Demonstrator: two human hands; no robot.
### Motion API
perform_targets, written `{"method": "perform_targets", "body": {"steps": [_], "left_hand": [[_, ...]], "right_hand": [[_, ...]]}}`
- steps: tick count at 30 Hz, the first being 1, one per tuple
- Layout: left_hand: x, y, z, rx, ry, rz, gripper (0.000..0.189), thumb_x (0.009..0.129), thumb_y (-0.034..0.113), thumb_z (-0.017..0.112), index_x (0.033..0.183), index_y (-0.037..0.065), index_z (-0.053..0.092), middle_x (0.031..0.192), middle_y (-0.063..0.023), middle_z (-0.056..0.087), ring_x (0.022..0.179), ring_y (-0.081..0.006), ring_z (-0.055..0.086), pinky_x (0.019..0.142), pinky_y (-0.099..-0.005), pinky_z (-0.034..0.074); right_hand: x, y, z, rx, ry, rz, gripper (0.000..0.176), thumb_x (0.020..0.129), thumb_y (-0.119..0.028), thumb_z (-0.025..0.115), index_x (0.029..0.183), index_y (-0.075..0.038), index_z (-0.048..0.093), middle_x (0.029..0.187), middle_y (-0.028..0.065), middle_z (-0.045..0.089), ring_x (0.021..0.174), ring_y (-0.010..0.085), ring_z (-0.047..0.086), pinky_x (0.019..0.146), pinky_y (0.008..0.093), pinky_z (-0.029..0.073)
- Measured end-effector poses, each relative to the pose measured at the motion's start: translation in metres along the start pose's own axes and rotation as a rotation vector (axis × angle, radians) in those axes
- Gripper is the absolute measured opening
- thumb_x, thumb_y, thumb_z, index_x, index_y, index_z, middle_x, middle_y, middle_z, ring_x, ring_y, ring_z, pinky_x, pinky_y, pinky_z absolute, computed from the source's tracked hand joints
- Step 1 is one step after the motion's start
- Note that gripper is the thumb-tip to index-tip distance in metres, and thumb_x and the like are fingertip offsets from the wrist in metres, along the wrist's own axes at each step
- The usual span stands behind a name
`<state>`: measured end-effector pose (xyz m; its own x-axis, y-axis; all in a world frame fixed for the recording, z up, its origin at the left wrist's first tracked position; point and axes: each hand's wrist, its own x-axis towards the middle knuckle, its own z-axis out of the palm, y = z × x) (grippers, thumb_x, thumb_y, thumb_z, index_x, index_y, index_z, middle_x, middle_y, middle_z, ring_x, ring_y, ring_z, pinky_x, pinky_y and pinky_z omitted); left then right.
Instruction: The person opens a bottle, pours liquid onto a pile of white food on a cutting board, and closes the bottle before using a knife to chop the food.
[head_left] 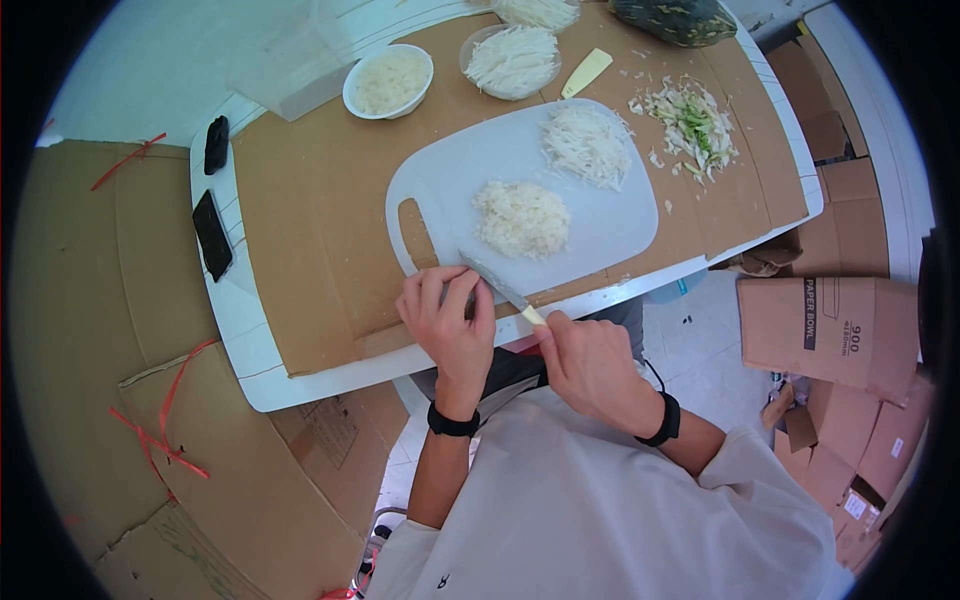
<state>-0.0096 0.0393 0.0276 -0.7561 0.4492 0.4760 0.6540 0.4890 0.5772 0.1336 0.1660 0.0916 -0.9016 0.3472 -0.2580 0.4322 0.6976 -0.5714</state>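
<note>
My right hand (pixel 595 365) is closed around the cream handle of a knife (pixel 505 289), whose blade points up and to the left over the cutting board's near edge. Against the side of the blade, my left hand (pixel 450 320) has its fingers bent; its thumb is hidden. The white cutting board (pixel 450 190) bears a heap of finely chopped white vegetable (pixel 522 218) in its middle. Farther back on it lies a pile of thin white shreds (pixel 586 146).
Behind the board are a white bowl of chopped vegetable (pixel 390 83), a clear bowl of shreds (pixel 512 62), a peeler-like cream tool (pixel 587 73) and a dark green squash (pixel 675 20). Peelings (pixel 692 127) lie at right. A phone (pixel 212 235) is at left; cardboard boxes (pixel 825 330) stand rightward.
</note>
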Motion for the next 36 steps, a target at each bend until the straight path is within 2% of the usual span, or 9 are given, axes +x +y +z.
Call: {"method": "perform_targets", "body": {"steps": [12, 21, 26, 36], "left_hand": [[0.000, 0.000, 0.002, 0.001, 0.025, 0.015, 0.016, 0.086, 0.001, 0.085, 0.098, 0.009, 0.080, 0.104, -0.0017, 0.076, 0.104, -0.0282, 0.067, 0.092, -0.0433, 0.046], [0.000, 0.001, 0.001, 0.000, 0.024, 0.010, 0.016, 0.086, 0.001, 0.086, 0.098, 0.009, 0.080, 0.103, -0.0023, 0.076, 0.103, -0.0283, 0.067, 0.092, -0.0434, 0.046], [0.001, 0.002, 0.002, -0.008, 0.029, 0.004, 0.016, 0.086, 0.001, 0.086, 0.098, 0.009, 0.080, 0.103, -0.0022, 0.076, 0.103, -0.0283, 0.067, 0.092, -0.0435, 0.046], [0.001, 0.002, 0.002, -0.012, 0.030, -0.007, 0.017, 0.086, 0.000, 0.086, 0.098, 0.009, 0.079, 0.103, -0.0021, 0.076, 0.103, -0.0281, 0.067, 0.092, -0.0429, 0.046]], "right_hand": [[0.013, -0.005, 0.001, -0.019, 0.045, -0.028, 0.039, 0.117, -0.029, 0.058, 0.089, -0.004, 0.065, 0.063, 0.0187, 0.070, 0.057, 0.0427, 0.071, 0.054, 0.0534, 0.055], [0.000, 0.005, -0.005, -0.028, -0.006, 0.026, 0.041, 0.117, -0.032, 0.057, 0.089, -0.004, 0.066, 0.067, 0.0219, 0.070, 0.059, 0.0458, 0.071, 0.056, 0.0576, 0.054], [-0.006, 0.013, -0.013, 0.067, -0.038, 0.048, 0.040, 0.118, -0.032, 0.056, 0.090, -0.005, 0.067, 0.070, 0.0229, 0.071, 0.067, 0.0499, 0.070, 0.064, 0.0620, 0.054], [0.001, 0.014, -0.028, 0.253, 0.001, 0.049, 0.042, 0.118, -0.029, 0.055, 0.087, -0.002, 0.067, 0.069, 0.0248, 0.067, 0.070, 0.0534, 0.066, 0.066, 0.0617, 0.050]]}}
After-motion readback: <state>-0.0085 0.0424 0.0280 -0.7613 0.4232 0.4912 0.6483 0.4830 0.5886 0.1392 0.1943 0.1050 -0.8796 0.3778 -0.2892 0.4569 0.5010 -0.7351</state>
